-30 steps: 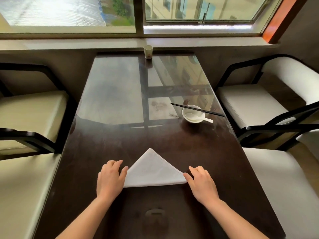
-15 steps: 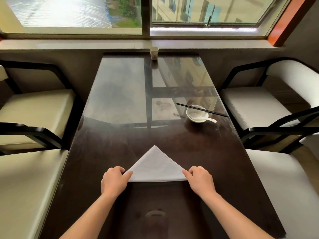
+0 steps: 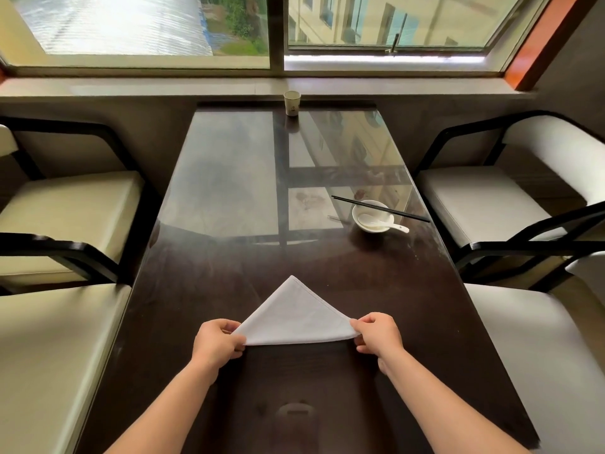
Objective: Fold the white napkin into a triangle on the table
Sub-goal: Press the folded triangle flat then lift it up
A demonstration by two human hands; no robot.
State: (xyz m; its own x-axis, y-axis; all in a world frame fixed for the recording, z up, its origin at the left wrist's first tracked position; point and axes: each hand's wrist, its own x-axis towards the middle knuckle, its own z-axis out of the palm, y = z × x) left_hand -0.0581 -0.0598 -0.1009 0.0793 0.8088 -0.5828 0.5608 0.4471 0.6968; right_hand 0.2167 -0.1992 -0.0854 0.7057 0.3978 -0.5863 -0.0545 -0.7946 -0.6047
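White cloth napkin [image 3: 296, 317], already triangle, near front edge of dark shiny wooden table [image 3: 209, 276]. Left hand [image 3: 217, 344], right hand [image 3: 378, 334], flat before, now pinch its two near corners. Maybe another fold or tidy next.

Napkin [image 3: 296, 317] lies on table [image 3: 409, 316], bowl [image 3: 373, 216] behind-right.
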